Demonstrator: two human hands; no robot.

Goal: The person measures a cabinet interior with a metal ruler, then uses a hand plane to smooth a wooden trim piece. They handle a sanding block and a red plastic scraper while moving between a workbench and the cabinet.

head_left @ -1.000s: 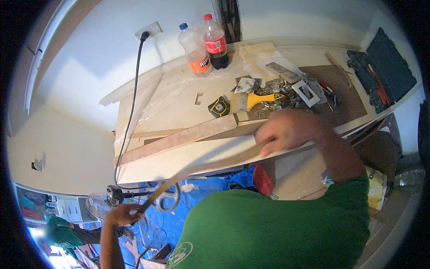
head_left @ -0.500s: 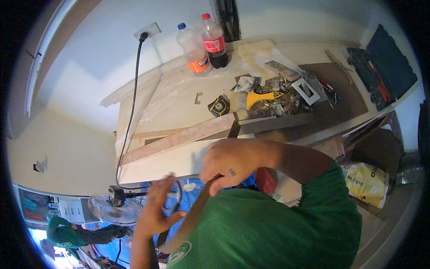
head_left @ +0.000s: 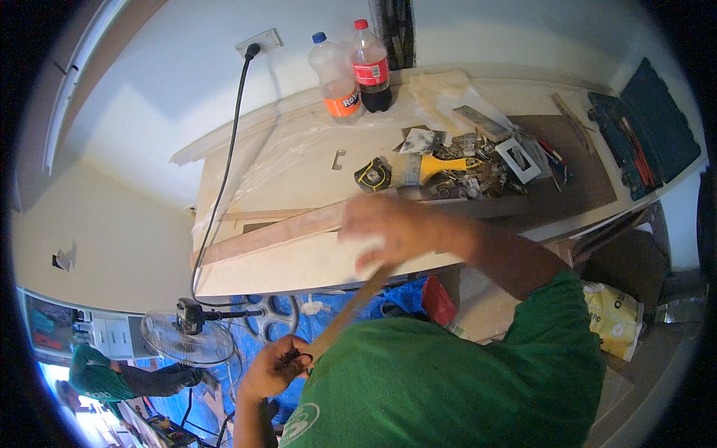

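Note:
My left hand [head_left: 272,366] is low by my chest, closed on the lower end of a thin wooden strip [head_left: 351,313]. The strip slants up to the right toward the table's front edge. My right hand [head_left: 388,231], blurred by motion, covers the strip's upper end at that edge and seems to grip it. Just left of my right hand, a long wooden plank [head_left: 276,235] lies slantwise across the pale tabletop [head_left: 299,179].
Two plastic bottles [head_left: 351,71] stand at the wall. A tape measure [head_left: 371,175], a yellow tool [head_left: 441,168], loose hardware and a white switch plate [head_left: 517,159] lie mid-table, with a blue tool case [head_left: 642,134] at right. A black cable [head_left: 224,172] hangs to a floor fan [head_left: 179,336]. Another person [head_left: 97,381] crouches lower left.
My right hand dropped from the plank toward my chest, then rose again to the table edge with the strip's upper end. My left hand came up and right, holding the lower end.

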